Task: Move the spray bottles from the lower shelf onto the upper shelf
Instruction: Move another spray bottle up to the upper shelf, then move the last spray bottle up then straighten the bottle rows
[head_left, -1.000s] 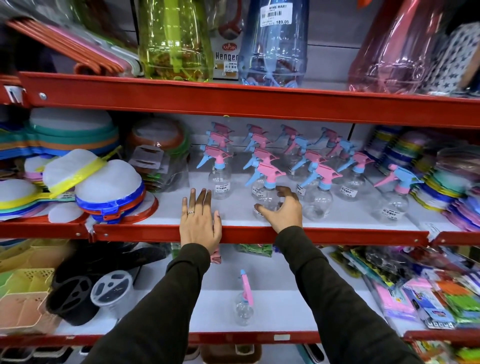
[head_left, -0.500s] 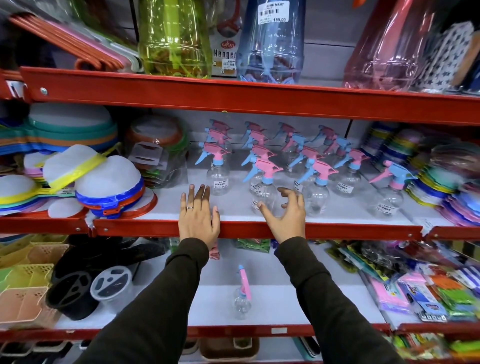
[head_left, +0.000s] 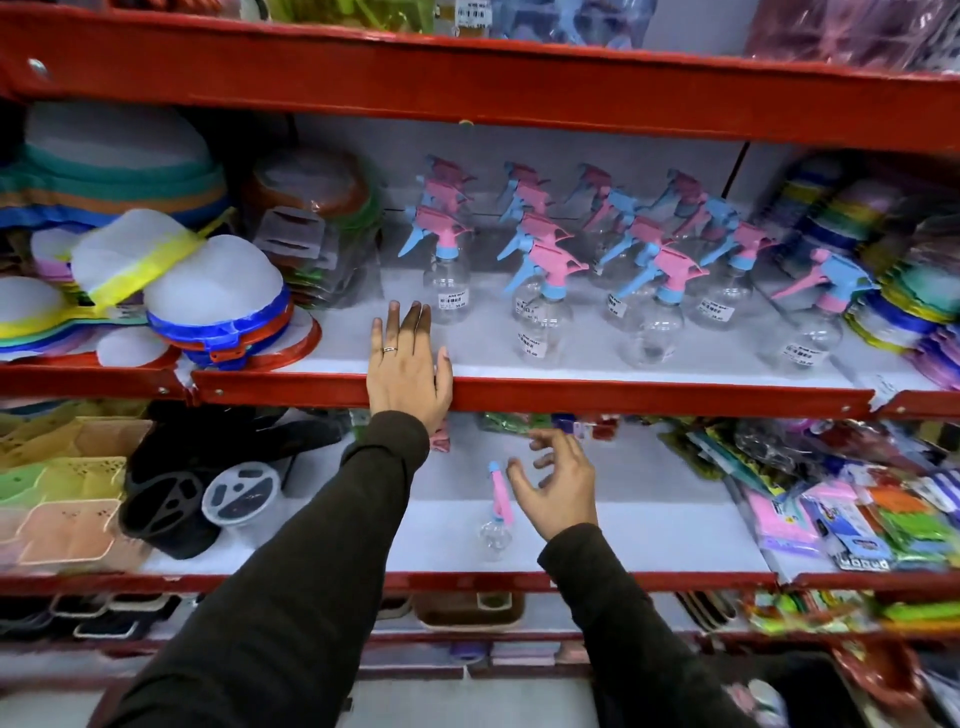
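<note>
White upper shelf (head_left: 483, 358) crowded with spray bottles (head_left: 545, 306); lower shelf (head_left: 649, 535) with one bottle (head_left: 496, 525).

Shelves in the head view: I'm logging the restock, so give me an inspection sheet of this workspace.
Surface: upper shelf white with a red front lip; lower shelf the same.
Job's things: lone spray bottle upright on the lower shelf; grouped spray bottles upright on the upper shelf.
Clutter: round mesh covers left on the upper shelf; black holders and packets on the lower shelf.
Hands: left hand flat on the upper shelf's lip; right hand open, beside the lone bottle, apparently not touching.
Cables: nothing seen.
Surroundings: more stocked red shelves above and below.
</note>
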